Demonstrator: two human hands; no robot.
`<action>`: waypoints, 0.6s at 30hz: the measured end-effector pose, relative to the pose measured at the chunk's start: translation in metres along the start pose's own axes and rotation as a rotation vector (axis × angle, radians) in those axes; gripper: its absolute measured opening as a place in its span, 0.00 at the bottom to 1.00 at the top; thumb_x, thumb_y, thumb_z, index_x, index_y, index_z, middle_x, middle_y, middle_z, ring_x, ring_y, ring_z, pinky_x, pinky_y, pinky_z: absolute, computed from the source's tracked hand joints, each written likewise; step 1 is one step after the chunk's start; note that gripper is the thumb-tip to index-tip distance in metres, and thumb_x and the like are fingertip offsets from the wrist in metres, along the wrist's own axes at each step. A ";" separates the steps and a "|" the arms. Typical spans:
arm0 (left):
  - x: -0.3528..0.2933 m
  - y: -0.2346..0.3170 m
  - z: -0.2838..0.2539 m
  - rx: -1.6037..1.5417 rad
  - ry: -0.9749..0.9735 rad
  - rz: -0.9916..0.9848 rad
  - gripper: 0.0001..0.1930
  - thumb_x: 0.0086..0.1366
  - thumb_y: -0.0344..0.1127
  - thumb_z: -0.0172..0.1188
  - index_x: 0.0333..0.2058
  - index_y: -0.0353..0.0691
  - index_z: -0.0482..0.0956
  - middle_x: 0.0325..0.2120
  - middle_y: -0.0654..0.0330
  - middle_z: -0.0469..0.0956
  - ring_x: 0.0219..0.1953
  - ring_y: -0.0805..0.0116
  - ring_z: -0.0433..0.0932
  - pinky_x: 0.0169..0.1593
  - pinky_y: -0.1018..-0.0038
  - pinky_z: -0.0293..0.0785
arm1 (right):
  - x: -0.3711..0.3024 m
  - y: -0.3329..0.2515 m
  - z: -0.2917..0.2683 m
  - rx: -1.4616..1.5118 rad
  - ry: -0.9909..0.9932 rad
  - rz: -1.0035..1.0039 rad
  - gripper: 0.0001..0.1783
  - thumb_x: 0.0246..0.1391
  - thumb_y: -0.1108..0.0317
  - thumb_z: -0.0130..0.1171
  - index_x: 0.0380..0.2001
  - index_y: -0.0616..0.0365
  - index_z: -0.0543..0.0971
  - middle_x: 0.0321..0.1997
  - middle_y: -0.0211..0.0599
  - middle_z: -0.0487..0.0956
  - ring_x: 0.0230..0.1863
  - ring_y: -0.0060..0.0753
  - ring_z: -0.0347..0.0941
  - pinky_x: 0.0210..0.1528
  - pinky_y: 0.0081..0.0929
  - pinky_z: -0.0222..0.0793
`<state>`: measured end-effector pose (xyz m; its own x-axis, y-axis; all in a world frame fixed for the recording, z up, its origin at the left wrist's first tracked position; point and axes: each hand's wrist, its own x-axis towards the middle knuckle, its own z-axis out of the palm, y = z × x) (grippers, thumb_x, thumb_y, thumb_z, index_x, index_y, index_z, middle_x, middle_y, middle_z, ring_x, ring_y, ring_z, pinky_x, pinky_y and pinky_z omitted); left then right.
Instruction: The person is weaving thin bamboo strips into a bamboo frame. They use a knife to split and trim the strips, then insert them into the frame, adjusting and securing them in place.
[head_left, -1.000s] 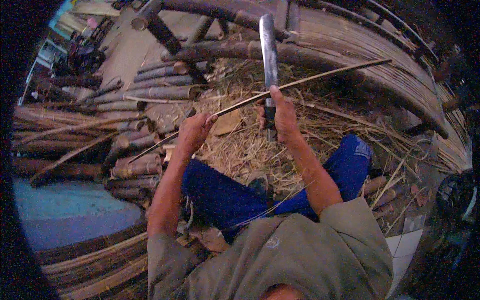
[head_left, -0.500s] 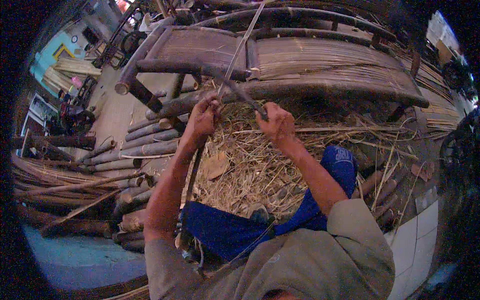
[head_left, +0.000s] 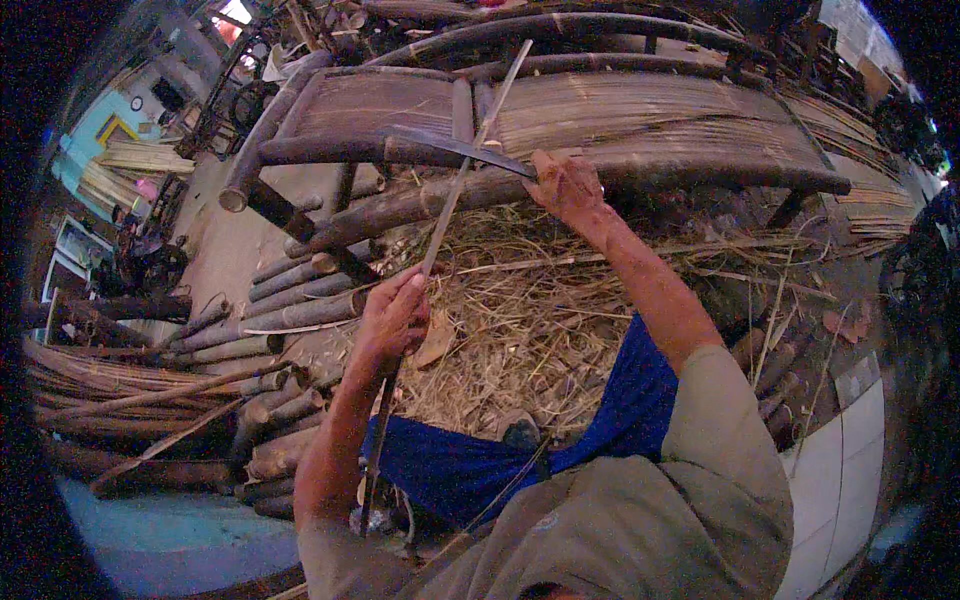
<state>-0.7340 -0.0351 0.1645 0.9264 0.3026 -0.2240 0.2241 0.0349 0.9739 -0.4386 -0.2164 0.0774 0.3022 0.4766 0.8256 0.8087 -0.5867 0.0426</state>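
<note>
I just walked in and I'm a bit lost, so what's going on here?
Someone's left hand grips a long, thin strip that slants up and away, and the right hand holds a long knife. In this view the knife crosses the strip beyond the left hand, though I can't tell whether they touch. Loose shavings lie below, with a slatted bench ahead and cut poles to the left.

Olive-brown shirt, short sleeves; blue trousers

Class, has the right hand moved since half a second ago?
Yes: the right hand has moved up the picture, now overlapping the bench's front rail.
</note>
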 end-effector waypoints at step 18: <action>-0.074 0.074 -0.064 0.273 0.421 0.496 0.13 0.72 0.43 0.48 0.42 0.39 0.74 0.19 0.71 0.66 0.18 0.81 0.62 0.20 0.80 0.57 | 0.032 0.157 -0.065 0.232 -0.312 0.729 0.27 0.56 0.45 0.57 0.30 0.65 0.77 0.24 0.45 0.80 0.23 0.42 0.77 0.32 0.42 0.72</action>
<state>-0.8056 0.0065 0.2551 0.7553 0.5656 0.3310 -0.0757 -0.4265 0.9013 -0.3345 -0.3358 0.1473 0.8899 0.2084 0.4057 0.4288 -0.6853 -0.5887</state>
